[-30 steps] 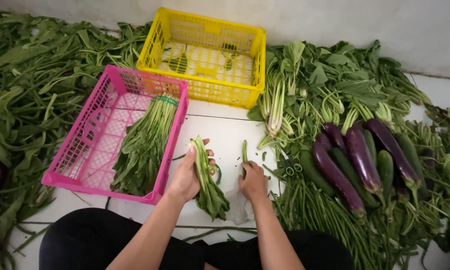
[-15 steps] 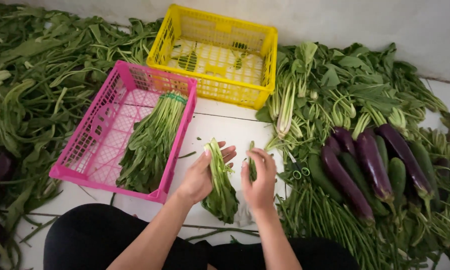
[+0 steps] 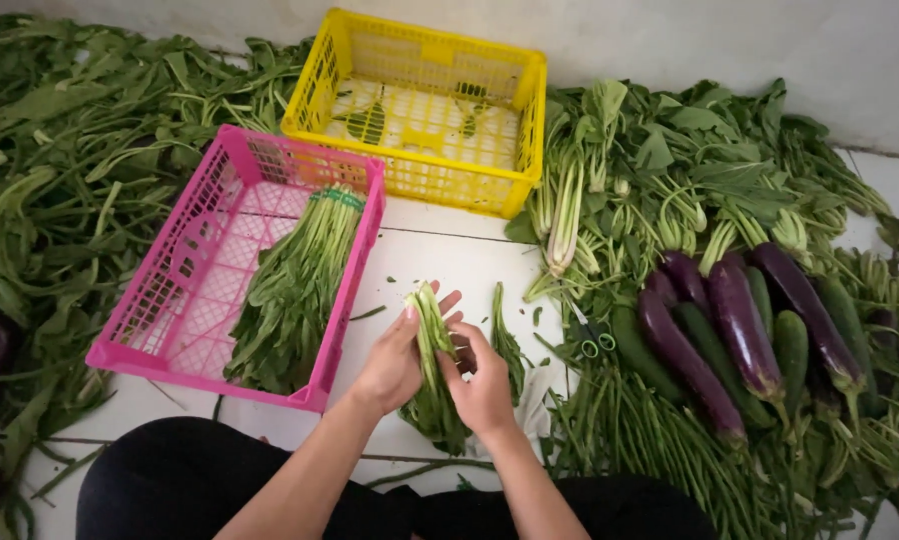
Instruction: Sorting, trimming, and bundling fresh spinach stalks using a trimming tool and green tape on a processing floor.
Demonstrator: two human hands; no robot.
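Over the white floor, near the middle of the scene, a small bundle of leafy greens (image 3: 432, 370) stands cut-ends up between both hands: the left hand (image 3: 398, 362) cups it from the left with fingers half spread, and the right hand (image 3: 483, 385) closes on it from the right. Half a second ago the right hand was apart from the bundle, holding a few stems; now those stems (image 3: 507, 345) lie just right of it. To the left sits one pink crate (image 3: 195, 290) holding one tied bundle (image 3: 295, 290); farther off, one yellow crate (image 3: 420, 110). One pair of scissors (image 3: 592, 335) lies at right, beside four purple eggplants (image 3: 740, 325). Loose greens (image 3: 60, 180) heap far left.
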